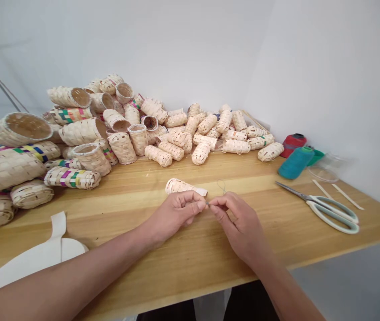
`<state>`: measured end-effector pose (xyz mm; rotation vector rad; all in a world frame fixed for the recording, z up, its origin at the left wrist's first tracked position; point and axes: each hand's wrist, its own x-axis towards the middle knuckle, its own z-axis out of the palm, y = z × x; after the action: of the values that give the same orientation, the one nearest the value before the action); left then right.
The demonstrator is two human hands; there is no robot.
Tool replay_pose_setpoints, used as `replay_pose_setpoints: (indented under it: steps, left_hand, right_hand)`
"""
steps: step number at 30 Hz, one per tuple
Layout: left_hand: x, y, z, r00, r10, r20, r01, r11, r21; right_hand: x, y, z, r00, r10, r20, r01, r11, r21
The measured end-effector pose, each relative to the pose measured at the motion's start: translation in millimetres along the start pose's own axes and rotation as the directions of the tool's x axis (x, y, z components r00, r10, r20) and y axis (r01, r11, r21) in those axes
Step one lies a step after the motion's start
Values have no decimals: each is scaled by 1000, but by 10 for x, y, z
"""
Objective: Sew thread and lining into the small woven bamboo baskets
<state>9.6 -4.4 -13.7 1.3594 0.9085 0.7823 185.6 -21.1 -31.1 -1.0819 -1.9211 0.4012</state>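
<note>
My left hand point(178, 209) is closed in a pinch at the middle of the wooden table point(183, 263), its fingertips meeting those of my right hand point(238, 223), which is pinched too. Between the two pinches is a thin needle or thread end, too small to name surely. A fine thread loop point(221, 186) rises just behind my right fingers. A small woven straw basket point(181, 186) lies on its side right behind my left hand, touching or nearly touching its knuckles.
A big heap of woven baskets point(109, 129), some with coloured strips, fills the back and left of the table. Scissors point(327, 207), a teal thread spool point(295, 162), a red spool point(293, 143) and thin sticks point(347, 196) lie right. White cloth point(43, 256) lies at the near left.
</note>
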Motion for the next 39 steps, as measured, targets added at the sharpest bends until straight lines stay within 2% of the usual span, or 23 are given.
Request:
replay_pose_setpoints:
  steps: [7, 13, 16, 21, 25, 31, 35, 39]
  left_hand:
    - [-23, 37, 9, 999, 16, 34, -18, 998, 55]
    - [0, 18, 1, 997, 62, 53, -64, 997, 41]
    - [20, -10, -6, 997, 68, 41, -70, 997, 39]
    - [31, -37, -7, 999, 31, -16, -31, 1000, 6]
    - [21, -28, 13, 999, -16, -44, 13, 998, -68]
    - [23, -18, 24, 996, -9, -85, 2, 997, -83]
    - [34, -37, 7, 996, -5, -92, -2, 997, -71]
    - [36, -40, 4, 995, 1, -98, -8, 998, -70]
  right_hand:
    - [-9, 10, 38, 995, -70, -68, 62, 992, -109]
    - [-27, 19, 80, 992, -58, -111, 40, 987, -154]
    - [-27, 24, 73, 991, -38, -125, 21, 990, -137]
    - [-8, 12, 30, 996, 37, -78, -40, 998, -41]
    - [-1, -5, 19, 996, 51, -70, -53, 998, -22]
    - [-10, -8, 19, 996, 73, -46, -73, 997, -4]
    - [-6, 26, 29, 991, 92, -95, -92, 996, 2]
    - [-8, 44, 29, 988, 38, -152, -39, 999, -6]
